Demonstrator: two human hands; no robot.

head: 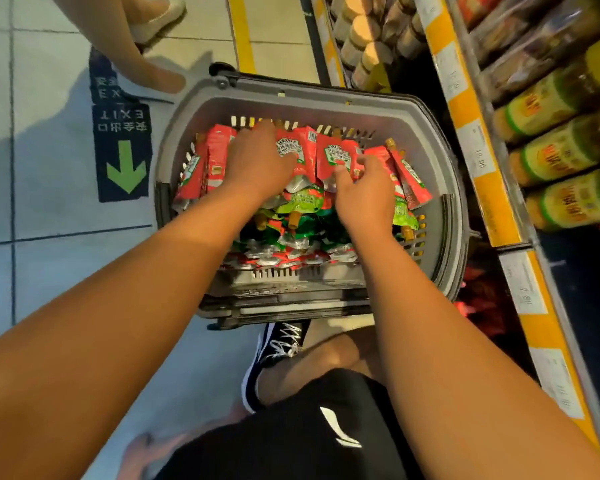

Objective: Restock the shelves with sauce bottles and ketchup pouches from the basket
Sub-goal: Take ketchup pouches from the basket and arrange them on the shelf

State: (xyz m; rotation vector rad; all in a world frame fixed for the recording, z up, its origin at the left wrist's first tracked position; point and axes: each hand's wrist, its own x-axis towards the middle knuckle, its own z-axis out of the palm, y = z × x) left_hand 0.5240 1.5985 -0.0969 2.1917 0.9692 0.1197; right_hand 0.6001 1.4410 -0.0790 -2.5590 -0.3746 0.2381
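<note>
A grey plastic basket (pixel 326 102) stands on the floor beside the shelves, filled with several red Heinz ketchup pouches (pixel 329 157) upright at the far side and green and red pouches (pixel 302 202) lying nearer me. My left hand (pixel 257 161) reaches into the red pouches at the far left, fingers curled down among them. My right hand (pixel 364 192) pinches a red pouch near the basket's middle right, thumb on its front. Sauce bottles (pixel 565 150) with yellow-green labels lie in rows on the shelf at the right.
Yellow shelf edges with price tags (pixel 478 147) run along the right. Jars with tan lids (pixel 364 32) fill a lower shelf at the top. Another person's legs (pixel 142 46) stand at the top left by a floor exit sign (pixel 123 150). My knee and black shoe (pixel 278 344) are below the basket.
</note>
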